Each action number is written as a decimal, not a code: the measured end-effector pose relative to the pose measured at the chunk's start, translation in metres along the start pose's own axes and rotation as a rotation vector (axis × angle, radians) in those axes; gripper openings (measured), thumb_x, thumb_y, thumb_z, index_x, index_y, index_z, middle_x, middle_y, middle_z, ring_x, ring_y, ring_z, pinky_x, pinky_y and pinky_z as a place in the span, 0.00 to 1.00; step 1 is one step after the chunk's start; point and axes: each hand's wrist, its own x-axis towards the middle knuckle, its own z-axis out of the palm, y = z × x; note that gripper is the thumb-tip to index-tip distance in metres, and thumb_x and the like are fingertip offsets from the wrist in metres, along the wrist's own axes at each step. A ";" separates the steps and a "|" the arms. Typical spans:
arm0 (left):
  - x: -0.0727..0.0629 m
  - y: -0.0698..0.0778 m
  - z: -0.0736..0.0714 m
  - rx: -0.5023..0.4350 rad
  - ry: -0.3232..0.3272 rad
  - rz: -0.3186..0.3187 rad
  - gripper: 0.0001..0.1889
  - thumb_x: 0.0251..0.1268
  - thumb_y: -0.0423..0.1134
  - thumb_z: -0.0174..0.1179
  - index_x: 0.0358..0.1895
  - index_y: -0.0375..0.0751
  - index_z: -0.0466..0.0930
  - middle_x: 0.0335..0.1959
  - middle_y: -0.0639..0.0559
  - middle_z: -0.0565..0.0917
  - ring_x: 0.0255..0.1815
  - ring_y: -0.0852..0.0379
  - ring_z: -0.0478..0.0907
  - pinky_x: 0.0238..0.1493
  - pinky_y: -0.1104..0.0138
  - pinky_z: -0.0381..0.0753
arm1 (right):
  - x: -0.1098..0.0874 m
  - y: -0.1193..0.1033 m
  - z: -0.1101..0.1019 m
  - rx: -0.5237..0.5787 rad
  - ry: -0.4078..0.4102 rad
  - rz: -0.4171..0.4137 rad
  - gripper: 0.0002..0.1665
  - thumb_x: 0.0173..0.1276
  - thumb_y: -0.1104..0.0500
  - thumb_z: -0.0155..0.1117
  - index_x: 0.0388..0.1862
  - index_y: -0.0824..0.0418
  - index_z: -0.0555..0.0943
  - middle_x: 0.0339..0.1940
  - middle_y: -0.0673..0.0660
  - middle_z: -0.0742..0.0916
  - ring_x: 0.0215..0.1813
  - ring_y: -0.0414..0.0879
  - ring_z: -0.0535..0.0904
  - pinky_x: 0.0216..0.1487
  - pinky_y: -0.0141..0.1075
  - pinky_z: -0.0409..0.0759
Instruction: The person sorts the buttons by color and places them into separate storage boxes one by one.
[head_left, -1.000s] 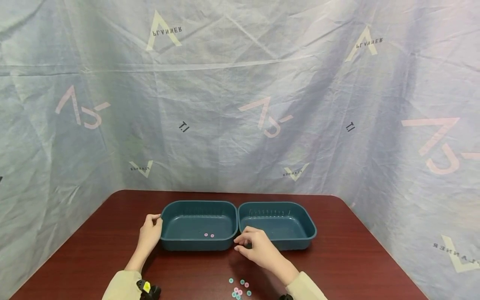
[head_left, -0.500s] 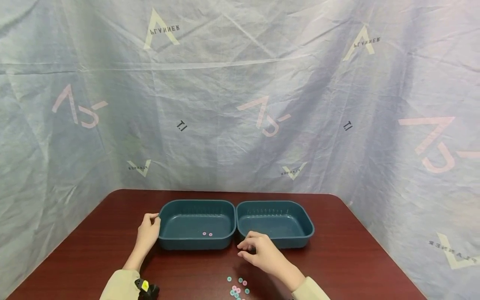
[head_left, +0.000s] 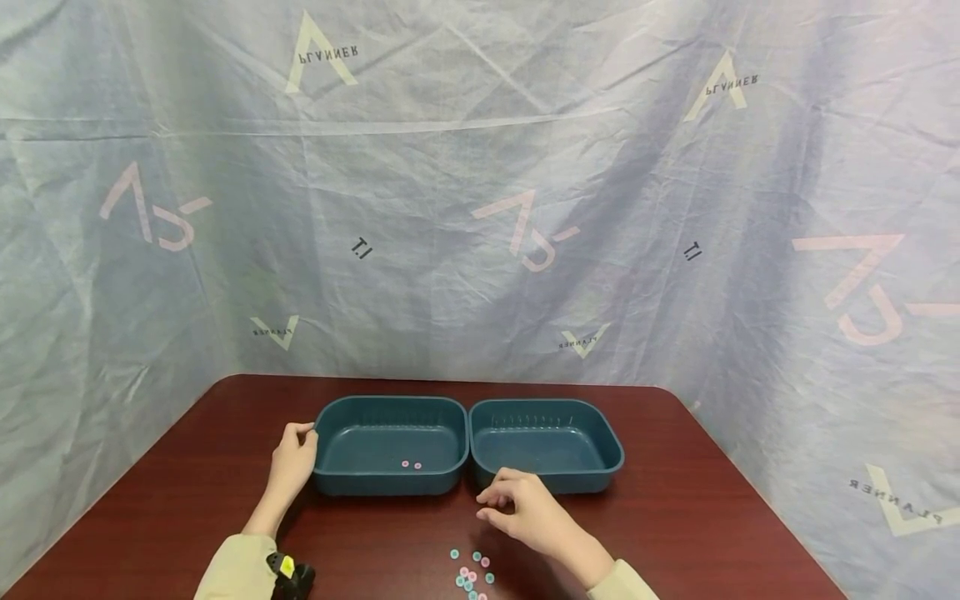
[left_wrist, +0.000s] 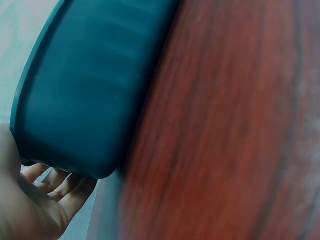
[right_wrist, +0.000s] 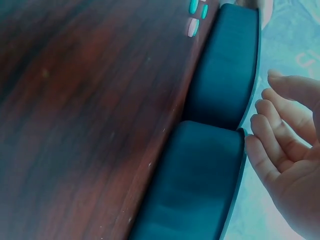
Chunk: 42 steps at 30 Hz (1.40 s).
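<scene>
From here I am seeing: one dark-teal, round-cornered plastic tray (head_left: 388, 486), sitting at eleven o'clock on the red-brown wooden table (head_left: 375, 542), two small round pink discs (head_left: 417, 466) lying inside. Left hand (head_left: 292, 461): gripping its nine-o'clock end. Second dark-teal plastic tray (head_left: 588, 482): adjoining at three. Right hand (head_left: 528, 512): hovering by that tray's seven-o'clock corner, thumb and fingers parting loosely. Loose pink and turquoise discs (head_left: 464, 572): lying at six.

Enclosed at the back and both sides by wrinkled, pale grey-blue fabric sheeting (head_left: 427, 142), creased horizontally across its upper part. Printed with faint pink line symbols (head_left: 522, 221), pale yellow angular marks (head_left: 327, 40) and small black lettering (head_left: 362, 247), some of it flipped. Furnished with a dark reddish-brown, wood-grained table (head_left: 690, 500) with rounded far corners. Lit softly, shadowed along the right-hand folds (head_left: 787, 217).
</scene>
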 end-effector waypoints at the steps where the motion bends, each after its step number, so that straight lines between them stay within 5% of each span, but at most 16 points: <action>1: 0.000 0.000 0.000 0.000 -0.001 0.001 0.23 0.74 0.43 0.34 0.64 0.30 0.59 0.63 0.27 0.65 0.60 0.34 0.65 0.55 0.46 0.65 | 0.000 0.000 0.000 0.001 0.000 -0.001 0.08 0.60 0.57 0.68 0.38 0.58 0.86 0.29 0.47 0.80 0.32 0.36 0.75 0.32 0.28 0.77; 26: 0.001 0.002 -0.002 0.004 -0.012 0.003 0.24 0.73 0.43 0.34 0.64 0.30 0.58 0.64 0.27 0.64 0.61 0.33 0.64 0.56 0.45 0.64 | -0.010 0.003 0.002 -0.002 -0.026 0.044 0.09 0.59 0.57 0.69 0.37 0.59 0.86 0.28 0.47 0.80 0.32 0.33 0.77 0.33 0.27 0.77; 42: 0.000 0.002 -0.001 -0.005 -0.010 -0.007 0.24 0.74 0.43 0.34 0.64 0.29 0.59 0.64 0.27 0.63 0.62 0.32 0.62 0.57 0.44 0.63 | -0.014 0.005 -0.001 0.006 -0.125 0.065 0.08 0.57 0.58 0.71 0.35 0.59 0.87 0.28 0.46 0.81 0.29 0.34 0.75 0.31 0.24 0.75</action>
